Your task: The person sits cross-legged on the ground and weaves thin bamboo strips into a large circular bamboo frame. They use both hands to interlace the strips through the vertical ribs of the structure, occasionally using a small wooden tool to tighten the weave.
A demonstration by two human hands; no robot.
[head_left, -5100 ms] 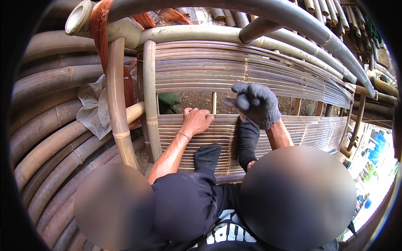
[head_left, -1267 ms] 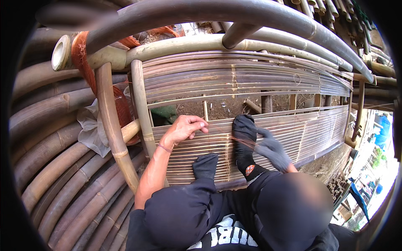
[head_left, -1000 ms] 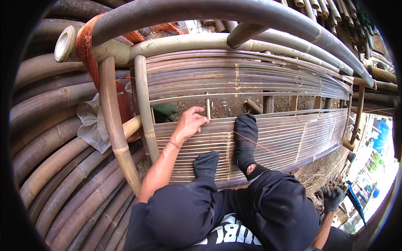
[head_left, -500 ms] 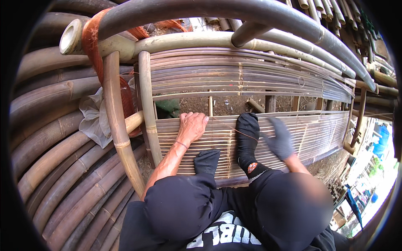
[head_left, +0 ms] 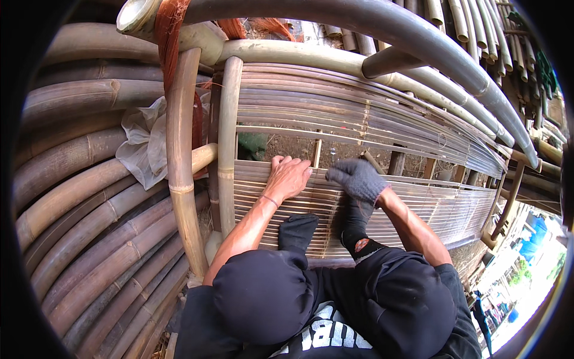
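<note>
My bare left hand [head_left: 288, 178], with a thin band at the wrist, bends its fingers over the upper edge slat of a panel of narrow bamboo slats [head_left: 257, 206]. Just right of it, my right hand [head_left: 357, 179] wears a grey knit glove, its fingers drawn together near that same edge. Whatever they pinch is too small to make out. Beneath the glove, my right foot in a black sock [head_left: 357, 218] presses on the slats. My left foot, also in a black sock [head_left: 298, 230], rests on them further left.
A thick bamboo rail [head_left: 335, 21] arches across the far side, above a second slat panel [head_left: 299, 99]. Upright bamboo posts [head_left: 181, 161] stand at the left, wrapped above with orange strapping [head_left: 171, 36]. Stacked bamboo poles [head_left: 78, 197] and a crumpled plastic bag [head_left: 146, 143] lie beyond.
My gloved right hand has swung left toward my left hand, now over my right foot. My left hand keeps its place on the edge slat. The thin cord over my foot no longer shows clearly.
</note>
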